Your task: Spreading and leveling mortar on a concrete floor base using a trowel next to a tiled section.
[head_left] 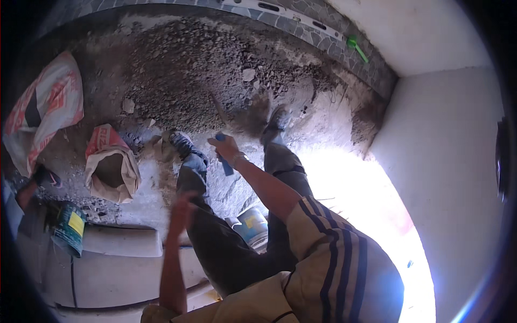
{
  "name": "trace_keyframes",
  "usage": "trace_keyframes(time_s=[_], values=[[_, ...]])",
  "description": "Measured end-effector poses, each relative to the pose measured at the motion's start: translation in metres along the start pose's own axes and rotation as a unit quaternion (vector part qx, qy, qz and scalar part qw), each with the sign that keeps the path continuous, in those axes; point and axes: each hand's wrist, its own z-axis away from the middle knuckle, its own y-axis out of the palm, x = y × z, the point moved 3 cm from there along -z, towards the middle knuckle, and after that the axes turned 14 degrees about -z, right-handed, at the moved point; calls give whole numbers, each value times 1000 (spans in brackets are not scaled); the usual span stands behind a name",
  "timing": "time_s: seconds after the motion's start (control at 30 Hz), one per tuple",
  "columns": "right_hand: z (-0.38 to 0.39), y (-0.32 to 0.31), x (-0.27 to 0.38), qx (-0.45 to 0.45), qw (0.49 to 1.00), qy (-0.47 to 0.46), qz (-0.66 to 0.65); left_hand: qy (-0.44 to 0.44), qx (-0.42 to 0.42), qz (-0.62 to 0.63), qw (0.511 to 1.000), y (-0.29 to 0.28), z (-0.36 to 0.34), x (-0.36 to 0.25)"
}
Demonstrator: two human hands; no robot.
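Observation:
My right hand (227, 149) is closed round a narrow blue bar-shaped thing (225, 166), held between my knees above the pale ground. Its kind I cannot make out. My left hand (183, 209) is raised over my left thigh and smeared by motion, so its fingers do not show clearly. Beyond my right hand lies a broad spread of dark gravel and loose soil (183, 81). A bucket (252, 223) with a yellow label stands between my legs, partly hidden by them.
An open paper sack (129, 172) stands left of my left foot, with a red-and-white sack (67, 107) behind it. A green bucket (70, 229) sits at the lower left near another person's foot (48, 176). A spirit level (301, 20) and a green tool (357, 49) lie on the stone-patterned ledge.

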Motion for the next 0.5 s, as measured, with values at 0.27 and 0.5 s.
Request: trace_keyframes(time_s=[0.27,0.5], values=[[45,-94,-8,4,972,122,-203,90,353,43,930,239,48,-225],[103,-214,62,51,972,127,-190,64,413,30,908,320,13,-329]])
